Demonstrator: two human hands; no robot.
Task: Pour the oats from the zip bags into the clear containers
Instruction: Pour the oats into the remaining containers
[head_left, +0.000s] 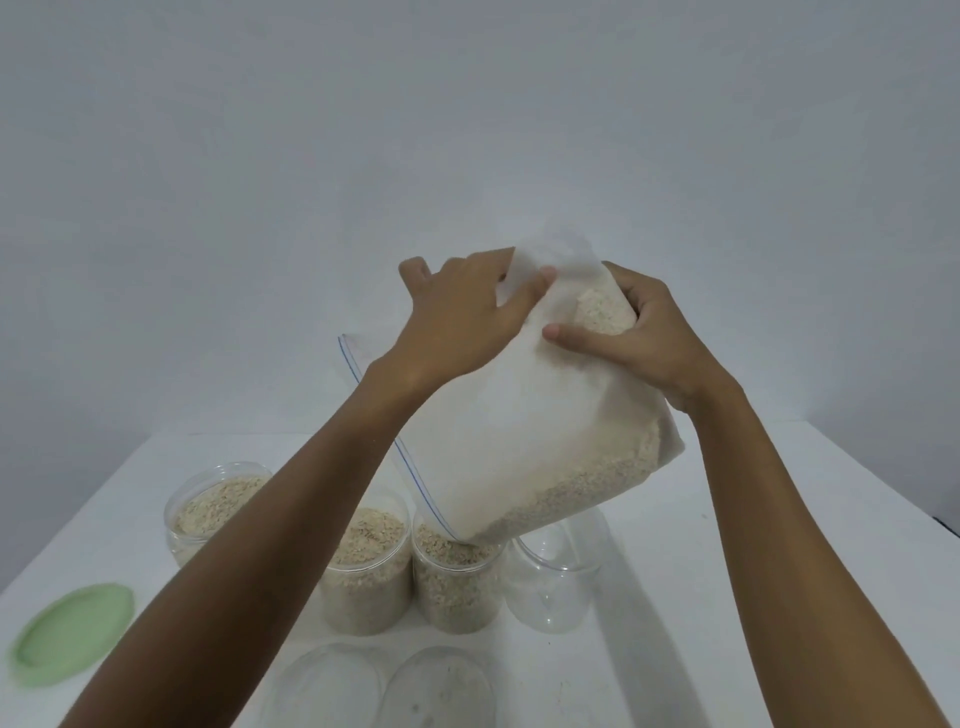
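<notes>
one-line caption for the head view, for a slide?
Both hands tip a zip bag of oats into the third clear container.

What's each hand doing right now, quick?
Left hand: grips the upper end of the zip bag.
Right hand: grips the same bag's raised corner, thumb pressed on its front.

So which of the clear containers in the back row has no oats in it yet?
The rightmost container, under the tilted zip bag, looks empty. The other three in that row hold oats, including the one at the bag's mouth.
</notes>
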